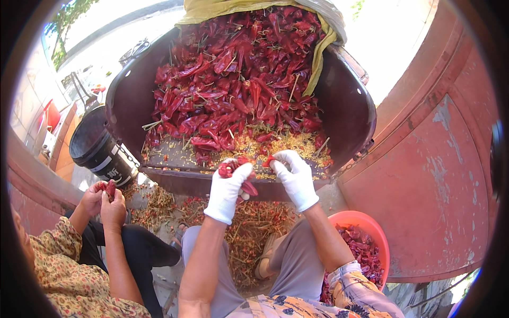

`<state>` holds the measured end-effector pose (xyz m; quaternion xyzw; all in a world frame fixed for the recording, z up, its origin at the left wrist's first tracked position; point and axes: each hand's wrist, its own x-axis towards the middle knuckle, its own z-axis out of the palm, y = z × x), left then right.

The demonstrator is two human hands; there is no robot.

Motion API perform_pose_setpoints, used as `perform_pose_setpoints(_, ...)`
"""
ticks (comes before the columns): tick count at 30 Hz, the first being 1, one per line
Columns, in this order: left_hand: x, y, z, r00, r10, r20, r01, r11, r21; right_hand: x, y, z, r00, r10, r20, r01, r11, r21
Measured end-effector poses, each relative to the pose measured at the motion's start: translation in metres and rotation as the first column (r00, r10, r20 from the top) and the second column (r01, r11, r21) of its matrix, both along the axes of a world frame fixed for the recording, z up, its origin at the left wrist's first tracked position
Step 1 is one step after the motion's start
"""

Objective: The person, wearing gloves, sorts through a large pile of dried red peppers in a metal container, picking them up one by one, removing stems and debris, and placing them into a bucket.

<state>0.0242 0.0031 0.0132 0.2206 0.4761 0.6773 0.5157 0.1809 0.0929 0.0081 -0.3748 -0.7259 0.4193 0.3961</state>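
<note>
My left hand (227, 191), in a white glove, is closed around some dried red chili peppers (243, 164) near the front lip of a dark cart bin (344, 106). My gloved right hand (292, 177) pinches a small red pepper piece (269, 160) a little to the right of it. Beyond both hands, a big heap of red peppers with pale stems (238, 69) fills much of the bin, with scattered yellow seeds (249, 143) along its front. A yellow sack (323, 47) drapes over the back and right edge.
At left, a seated co-worker's hands (108, 209) hold a red pepper. A black bucket (93, 146) stands left of the bin. A pink basin (379, 241) of peppers is by my right side. Stems litter the ground (246, 254). Red metal panels (408, 201) flank the right.
</note>
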Motion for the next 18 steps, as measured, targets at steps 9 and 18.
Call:
perform_pose_setpoints(9,0.002,0.005,-0.004,0.996,-0.063,0.07,0.059,0.996,0.066,-0.01,-0.02,0.012,0.989,0.121,0.081,-0.134,0.972,0.192)
perform_pose_setpoints(18,0.011,0.003,0.002,0.998,0.051,-0.035,-0.048,0.996,0.076,-0.014,-0.027,0.011,0.998,-0.043,0.038,0.017,0.861,0.509)
